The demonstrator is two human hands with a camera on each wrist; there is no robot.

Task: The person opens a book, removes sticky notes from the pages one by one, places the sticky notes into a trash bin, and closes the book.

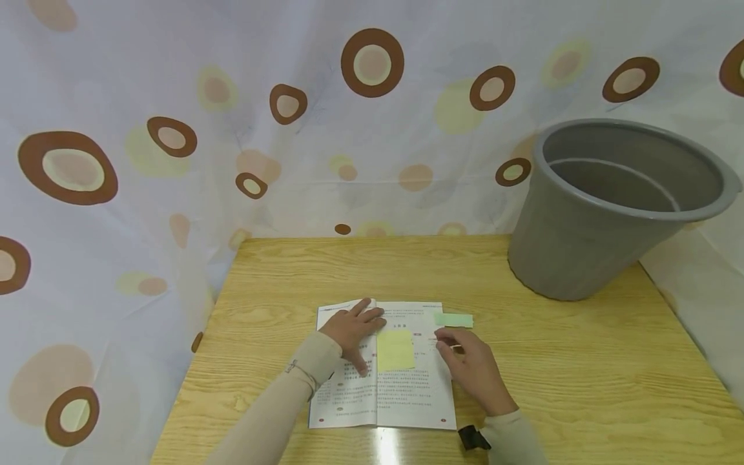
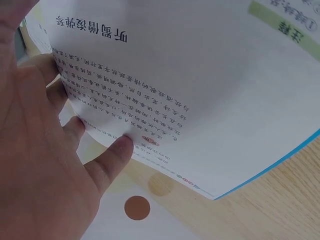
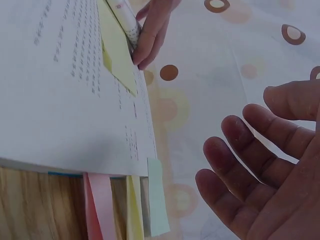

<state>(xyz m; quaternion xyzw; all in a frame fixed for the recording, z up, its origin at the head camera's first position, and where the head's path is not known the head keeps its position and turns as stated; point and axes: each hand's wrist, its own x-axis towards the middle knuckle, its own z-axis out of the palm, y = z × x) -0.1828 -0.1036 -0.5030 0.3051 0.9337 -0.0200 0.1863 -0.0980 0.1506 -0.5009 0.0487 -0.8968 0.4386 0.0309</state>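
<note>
An open printed book (image 1: 415,403) lies on the wooden table, with a square yellow sticky note (image 1: 396,350) on its right page near the fold. My left hand (image 1: 354,332) rests on the left page, fingers spread and fairly straight. Just beside the book's right edge, my right hand (image 1: 471,365) has loosely bent fingers with nothing between them, as the right wrist view shows. A pale green tab (image 1: 456,320) sticks out past the right page's edge, close above that hand. Pink (image 3: 102,200) and yellow tabs (image 3: 133,205) stick out beside it in the right wrist view.
A large grey bucket (image 1: 587,252) stands at the back right of the table (image 1: 349,265). Patterned white cloth (image 1: 314,161) hangs behind the table and along its sides. A black strap piece (image 1: 473,438) is at the right sleeve.
</note>
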